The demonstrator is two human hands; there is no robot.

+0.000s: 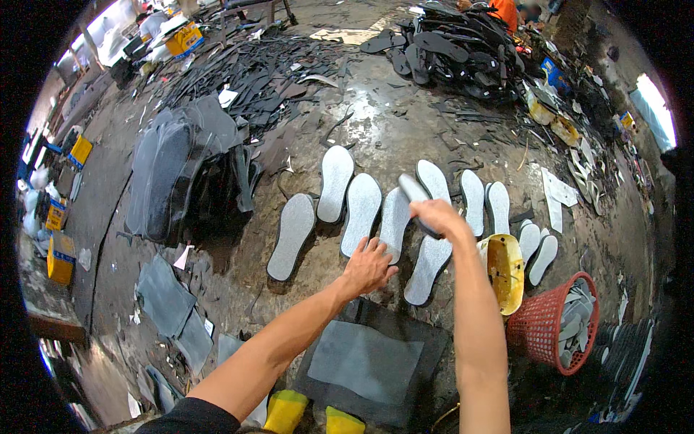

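Several light-grey shoe soles stand in rows on the dirty floor before me, among them a sole [293, 235] at the left and a sole [363, 210] near the middle. My left hand [369, 265] is spread, its fingertips at the heel ends of the middle sole and of the sole [395, 217] to its right. My right hand [435, 215] is closed around a tilted grey sole [413, 189] raised over the others. Beneath that wrist lies another sole [429, 269]. A yellow oval tub [515, 293] with brownish residue stands beside my right forearm.
A red plastic basket [535, 327] of grey scraps leans at the right. Stacked dark sheets [163, 173] stand at the left. A grey sheet [365, 358] lies near me. Dark cut scraps [253, 79] and piled black soles [463, 54] lie farther off, near someone in orange [504, 13].
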